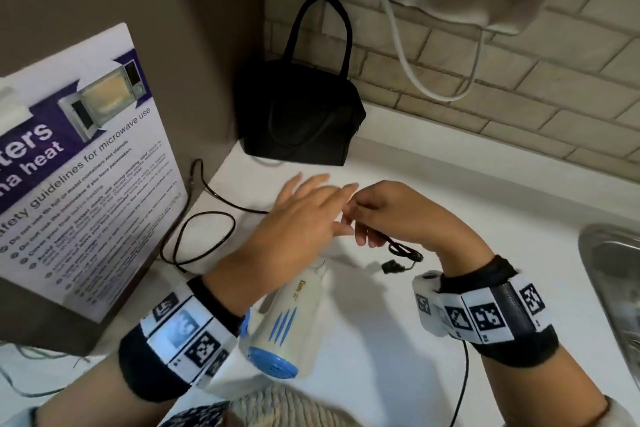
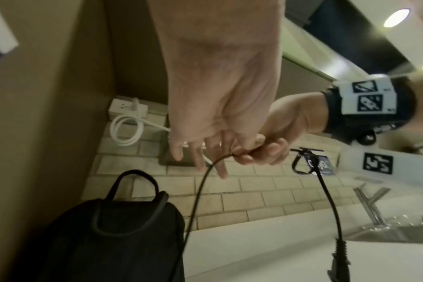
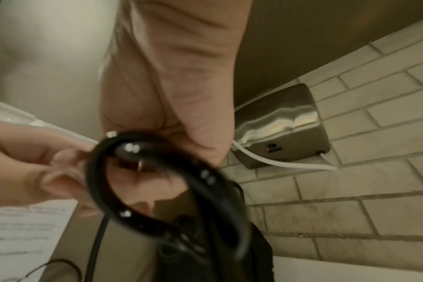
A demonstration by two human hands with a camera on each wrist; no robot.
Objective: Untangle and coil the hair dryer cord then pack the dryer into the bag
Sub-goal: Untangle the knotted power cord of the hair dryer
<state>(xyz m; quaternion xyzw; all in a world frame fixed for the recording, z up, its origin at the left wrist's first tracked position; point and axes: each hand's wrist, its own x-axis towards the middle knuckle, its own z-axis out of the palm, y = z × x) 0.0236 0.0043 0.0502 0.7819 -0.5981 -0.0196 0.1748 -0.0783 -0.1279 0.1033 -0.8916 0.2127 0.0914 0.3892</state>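
Observation:
The white and blue hair dryer (image 1: 294,319) lies on the white counter (image 1: 450,191), partly under my left wrist. Its black cord (image 1: 204,236) loops at the left and runs up to my hands. My right hand (image 1: 363,218) pinches the cord just above a small tangled loop (image 1: 403,250); the plug (image 1: 393,266) dangles below it. My left hand (image 1: 311,208) has straight fingers that touch the right hand's fingertips. In the left wrist view the cord (image 2: 198,194) rises to the right hand (image 2: 261,150). The loop (image 3: 157,190) is blurred in the right wrist view. The black bag (image 1: 301,111) stands behind.
A microwave safety poster (image 1: 79,177) leans at the left. A metal sink (image 1: 616,288) lies at the right edge. On the brick wall hang a steel box (image 3: 278,124) and a drooping white cable (image 1: 398,38). A wall socket block (image 2: 127,107) sits above the bag.

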